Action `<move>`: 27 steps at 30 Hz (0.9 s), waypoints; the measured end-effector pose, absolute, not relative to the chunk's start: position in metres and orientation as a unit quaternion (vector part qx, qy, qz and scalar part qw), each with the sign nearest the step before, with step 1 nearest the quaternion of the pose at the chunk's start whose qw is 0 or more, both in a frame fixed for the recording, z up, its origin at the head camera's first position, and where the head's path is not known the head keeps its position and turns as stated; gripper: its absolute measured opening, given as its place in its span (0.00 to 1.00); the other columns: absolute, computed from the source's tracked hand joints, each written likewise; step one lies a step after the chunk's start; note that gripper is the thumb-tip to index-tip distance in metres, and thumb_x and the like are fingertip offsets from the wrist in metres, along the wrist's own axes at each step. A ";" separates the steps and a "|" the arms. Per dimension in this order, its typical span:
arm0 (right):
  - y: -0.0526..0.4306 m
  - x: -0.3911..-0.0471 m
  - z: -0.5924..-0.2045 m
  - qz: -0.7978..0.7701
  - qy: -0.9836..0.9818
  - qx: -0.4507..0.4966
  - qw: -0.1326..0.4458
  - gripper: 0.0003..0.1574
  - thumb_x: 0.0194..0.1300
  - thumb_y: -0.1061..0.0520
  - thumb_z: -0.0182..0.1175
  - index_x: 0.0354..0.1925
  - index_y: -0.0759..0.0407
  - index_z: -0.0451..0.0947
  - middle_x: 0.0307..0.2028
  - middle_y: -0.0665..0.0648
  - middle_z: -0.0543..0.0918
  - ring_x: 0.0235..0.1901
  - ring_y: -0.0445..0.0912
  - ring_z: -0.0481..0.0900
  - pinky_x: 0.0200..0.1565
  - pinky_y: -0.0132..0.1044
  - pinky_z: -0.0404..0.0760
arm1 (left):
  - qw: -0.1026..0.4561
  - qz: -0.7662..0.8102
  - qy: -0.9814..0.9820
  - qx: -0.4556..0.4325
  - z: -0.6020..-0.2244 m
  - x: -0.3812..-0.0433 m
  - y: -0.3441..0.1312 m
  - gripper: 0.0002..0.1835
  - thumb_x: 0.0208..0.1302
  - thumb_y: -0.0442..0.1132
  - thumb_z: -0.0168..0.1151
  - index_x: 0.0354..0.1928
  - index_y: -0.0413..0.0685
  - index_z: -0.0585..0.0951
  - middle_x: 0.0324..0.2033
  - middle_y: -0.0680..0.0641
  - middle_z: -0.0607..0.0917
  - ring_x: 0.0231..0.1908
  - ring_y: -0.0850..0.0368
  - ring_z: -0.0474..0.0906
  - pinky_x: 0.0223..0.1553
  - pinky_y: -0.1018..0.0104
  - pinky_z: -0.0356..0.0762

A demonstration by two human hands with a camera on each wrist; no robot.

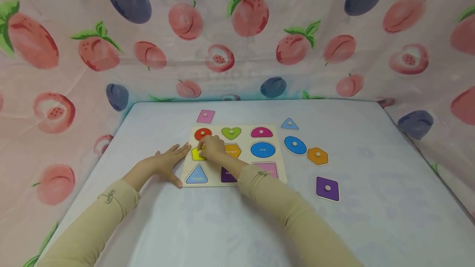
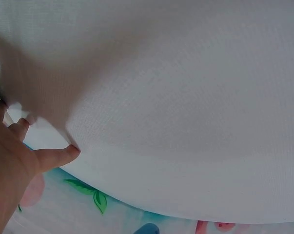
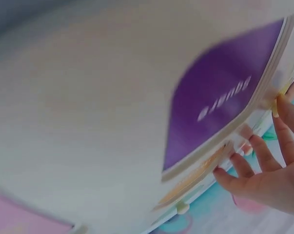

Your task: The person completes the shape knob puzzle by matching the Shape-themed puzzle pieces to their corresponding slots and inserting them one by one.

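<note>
A wooden shape puzzle board [image 1: 188, 167] lies on the table. My right hand [image 1: 214, 148] is over its left middle recess, pinching a yellow puzzle piece [image 1: 197, 154], mostly covered by the fingers; in the right wrist view a yellow edge [image 3: 276, 108] shows at the fingertips. My left hand [image 1: 168, 164] rests with fingers spread at the board's left edge, holding nothing. A red circle [image 1: 200, 134], a green heart [image 1: 227, 133] and a magenta half circle [image 1: 266, 133], all with knobs, sit in the top row. The blue oval recess [image 1: 262, 150] and light blue triangle recess [image 1: 196, 175] hold no piece.
Loose knobbed pieces lie around the board: a pink piece [image 1: 210, 117] behind it, and a light blue triangle [image 1: 287, 125], a blue oval [image 1: 290, 145], an orange hexagon [image 1: 313, 160] and a purple square [image 1: 325, 195] to its right. A fruit-print cloth [image 1: 252, 69] hangs behind the table.
</note>
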State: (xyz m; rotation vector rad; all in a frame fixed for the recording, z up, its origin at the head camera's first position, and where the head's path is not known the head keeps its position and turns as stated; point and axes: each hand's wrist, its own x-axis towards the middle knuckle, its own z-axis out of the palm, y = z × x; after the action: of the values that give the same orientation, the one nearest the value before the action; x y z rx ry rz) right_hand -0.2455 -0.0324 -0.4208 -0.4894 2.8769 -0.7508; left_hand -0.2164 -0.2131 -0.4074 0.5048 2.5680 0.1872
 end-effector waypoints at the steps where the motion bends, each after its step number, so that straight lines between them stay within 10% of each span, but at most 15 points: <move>1: -0.031 -0.246 -0.420 -0.252 0.951 -0.167 0.068 0.06 0.59 0.56 0.65 0.37 0.53 0.85 0.45 0.51 0.85 0.43 0.49 0.75 0.47 0.40 0.74 | 0.255 0.069 0.946 0.186 -0.408 -0.217 -0.213 0.69 0.35 0.62 0.75 0.74 0.49 0.42 0.74 0.41 0.43 0.72 0.35 0.36 0.59 0.21 0.39; 27: 0.001 -0.233 -0.408 -0.302 0.926 -0.210 0.084 0.15 0.57 0.63 0.65 0.45 0.60 0.81 0.53 0.58 0.81 0.57 0.51 0.76 0.60 0.43 0.73 | 0.257 0.076 0.946 0.182 -0.407 -0.216 -0.213 0.69 0.35 0.61 0.76 0.74 0.50 0.43 0.74 0.42 0.43 0.72 0.35 0.36 0.59 0.22 0.38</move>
State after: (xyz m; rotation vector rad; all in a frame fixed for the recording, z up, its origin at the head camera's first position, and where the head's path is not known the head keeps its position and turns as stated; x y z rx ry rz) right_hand -0.2335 0.0009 -0.4084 -0.6275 2.7636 -0.9017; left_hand -0.2159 -0.2130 -0.4071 0.4936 2.5671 0.2062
